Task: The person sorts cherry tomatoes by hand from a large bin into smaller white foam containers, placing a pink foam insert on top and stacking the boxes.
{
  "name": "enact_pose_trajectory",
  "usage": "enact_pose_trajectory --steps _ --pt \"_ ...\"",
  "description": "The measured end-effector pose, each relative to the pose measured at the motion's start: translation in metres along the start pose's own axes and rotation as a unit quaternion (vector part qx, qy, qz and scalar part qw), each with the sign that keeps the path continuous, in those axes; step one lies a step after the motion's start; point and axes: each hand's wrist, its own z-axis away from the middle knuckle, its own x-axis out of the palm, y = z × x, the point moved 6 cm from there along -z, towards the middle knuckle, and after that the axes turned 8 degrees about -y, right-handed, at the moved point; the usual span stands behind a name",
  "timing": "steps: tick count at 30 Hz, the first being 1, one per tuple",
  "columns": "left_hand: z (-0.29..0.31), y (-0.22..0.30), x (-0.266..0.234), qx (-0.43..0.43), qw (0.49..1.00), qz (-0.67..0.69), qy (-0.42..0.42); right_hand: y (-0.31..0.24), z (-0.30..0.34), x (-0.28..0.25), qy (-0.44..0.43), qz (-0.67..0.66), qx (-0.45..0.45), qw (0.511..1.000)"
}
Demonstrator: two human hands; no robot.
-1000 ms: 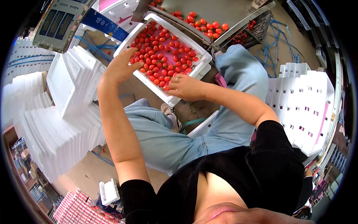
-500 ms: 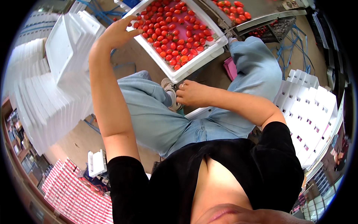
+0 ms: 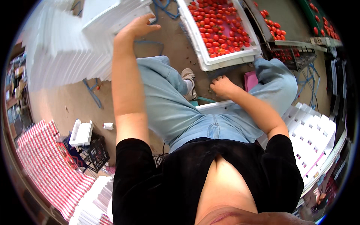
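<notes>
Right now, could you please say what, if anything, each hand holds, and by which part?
Nothing is visibly held: the left hand looks open near white rectangular plastic trays, the right hand empty.

Floor gap between the white stack and the tomato tray
From my remote view, my left grip (image 3: pixel 138 28) could pass right across open floor (image 3: pixel 176 47), skirting blue strapping (image 3: pixel 165 9); the white stack (image 3: pixel 62 48) blocks its left side. Beyond my right grip (image 3: pixel 224 87), the tomato tray's (image 3: pixel 227 62) near wall stands in the way, and the right knee (image 3: pixel 279 73) bars the right.
</notes>
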Motion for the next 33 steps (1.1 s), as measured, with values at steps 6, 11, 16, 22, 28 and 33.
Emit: enact_pose_trajectory --steps 6,11,16,22,28,33 --pt "0.026 -0.036 0.081 -0.040 0.993 -0.106 -0.044 -0.085 0.004 0.008 0.047 -0.041 -0.071 0.996" --pt "0.088 0.069 0.183 0.085 0.991 -0.081 -0.068 -0.103 0.010 0.000 0.080 -0.064 -0.063 0.993" --pt "0.182 0.148 0.170 0.228 0.966 0.063 -0.106 -0.093 0.011 0.012 0.062 -0.184 -0.046 0.980" --pt "0.262 0.075 0.040 0.386 0.855 0.287 0.195 -0.087 -0.016 0.037 0.051 -0.215 -0.065 0.973" --pt "0.135 -0.188 0.099 0.018 0.678 0.607 0.415 -0.091 -0.018 0.040 0.115 -0.121 -0.163 0.972" --pt "-0.009 -0.302 0.188 -0.186 0.801 0.485 0.299 -0.089 -0.020 0.052 0.058 -0.093 -0.188 0.976"
